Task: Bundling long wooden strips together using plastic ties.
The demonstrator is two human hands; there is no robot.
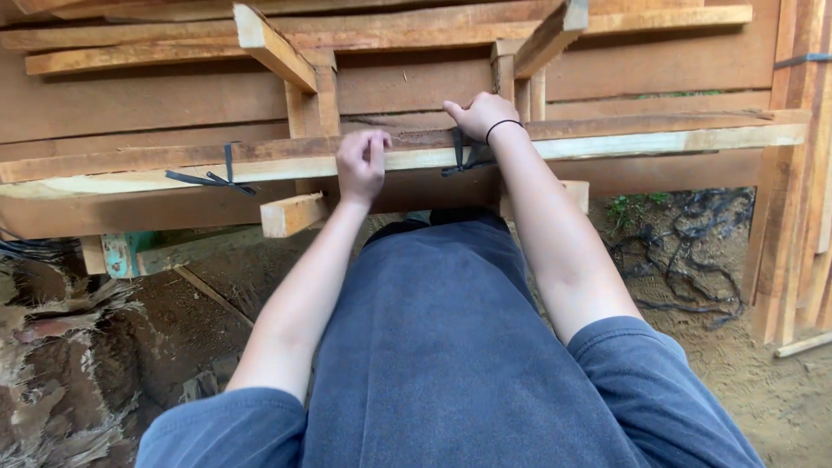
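The left hand lay curled, knuckles up, over the front edge of a long wooden plank, fingers bent against it. Just beyond and to its right, the right hand pinched a black strap wrapped around that plank. Farther back stood stacked boards.

Your left hand curls over the long plank, so its fingertips are hidden. Your right hand covers part of the black strap; whether it grips it is unclear. The stacked boards run past the frame's edges.
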